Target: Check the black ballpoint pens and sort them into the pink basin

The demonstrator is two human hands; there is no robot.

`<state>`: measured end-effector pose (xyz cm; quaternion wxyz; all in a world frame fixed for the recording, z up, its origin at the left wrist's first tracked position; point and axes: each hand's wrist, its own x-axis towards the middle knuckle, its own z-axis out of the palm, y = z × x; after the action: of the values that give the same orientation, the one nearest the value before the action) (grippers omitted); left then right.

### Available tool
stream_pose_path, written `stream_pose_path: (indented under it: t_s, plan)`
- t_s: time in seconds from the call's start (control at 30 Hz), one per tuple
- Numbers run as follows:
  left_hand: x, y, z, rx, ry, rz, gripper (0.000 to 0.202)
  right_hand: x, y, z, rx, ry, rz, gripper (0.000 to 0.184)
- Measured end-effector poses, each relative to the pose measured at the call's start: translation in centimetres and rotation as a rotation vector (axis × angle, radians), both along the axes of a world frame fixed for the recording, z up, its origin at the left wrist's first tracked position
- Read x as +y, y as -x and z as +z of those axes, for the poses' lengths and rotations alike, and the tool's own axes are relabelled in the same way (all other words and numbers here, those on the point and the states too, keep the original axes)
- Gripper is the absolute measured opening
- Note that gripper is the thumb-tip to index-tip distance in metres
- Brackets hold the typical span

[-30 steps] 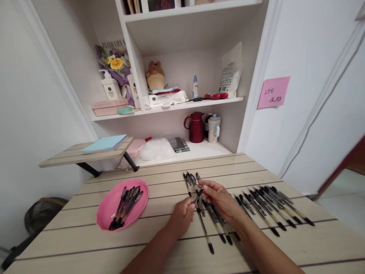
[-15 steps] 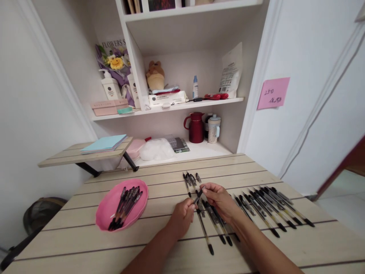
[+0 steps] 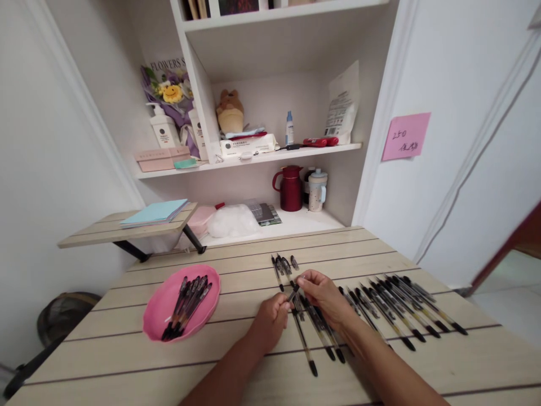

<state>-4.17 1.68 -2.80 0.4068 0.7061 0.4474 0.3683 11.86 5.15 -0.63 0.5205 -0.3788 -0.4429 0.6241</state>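
Above the table, my left hand (image 3: pixel 271 321) is closed around one end of a short dark pen (image 3: pixel 294 291), which slants up to the right. The fingers of my right hand (image 3: pixel 319 293) pinch its upper end; exactly which part they grip is partly hidden. Beneath and between the hands lie several clear-barrelled pens with black ends (image 3: pixel 305 347). Just beyond them are a few more pens and loose black caps (image 3: pixel 295 263). To the right of my right hand, a row of similar pens (image 3: pixel 401 313) lies slanted on the table.
A pink scalloped bowl (image 3: pixel 211 307) holding several pens (image 3: pixel 186 307) stands at the left. Behind it, a small raised shelf (image 3: pixel 93 231) carries blue paper (image 3: pixel 155 212). The white shelving (image 3: pixel 262 160) at the back holds a red jug (image 3: pixel 291 189) and a cup (image 3: pixel 317 190).
Both hands stay almost in place, with the pen still between them. The right fingers have shifted very slightly at its upper end. The pens on the table and in the bowl lie as before.
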Motion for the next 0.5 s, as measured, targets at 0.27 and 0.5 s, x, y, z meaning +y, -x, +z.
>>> stream_pose_path:
  t_s: [0.27, 0.5]
  plan:
    - [-0.01, 0.03, 0.00, 0.011, 0.000, -0.003, 0.028, -0.04, -0.08, 0.08, 0.035, 0.005, -0.011, 0.029]
    - [0.12, 0.04, -0.19, 0.013, -0.009, -0.005, 0.026, -0.05, -0.19, 0.09, 0.037, 0.008, 0.011, 0.026]
